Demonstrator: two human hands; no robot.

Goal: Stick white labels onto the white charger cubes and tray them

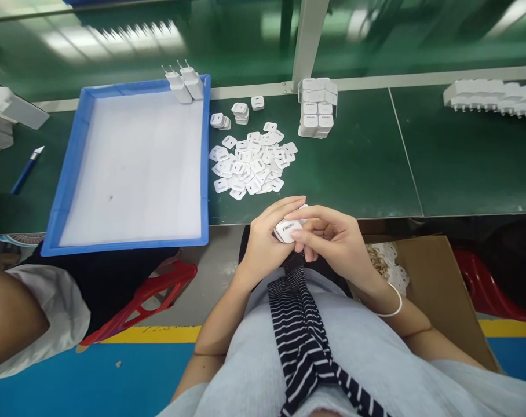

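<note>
Just off the bench's front edge, over my lap, my left hand (264, 234) is wrapped around a small stack of white rounded-square plastic covers (288, 230). The top cover bears dark lettering. My right hand (339, 240) pinches this cover at its right side with thumb and fingers, partly hiding the stack. Beyond my hands lies a loose pile of similar white covers (255, 165), some showing print and others a slot. Short stacks of covers (241, 113) stand behind the pile. To their right is a neat block of stacked white pieces (317, 119) with lettering.
A blue-rimmed tray (205, 174) overhangs the bench edge at left, with two white plug adapters (185, 84) at its back corner. A blue-handled knife (26, 171) lies farther left. White plug housings (493, 95) line the right. A cardboard box (437, 289) and a person's arm (11, 307) flank me.
</note>
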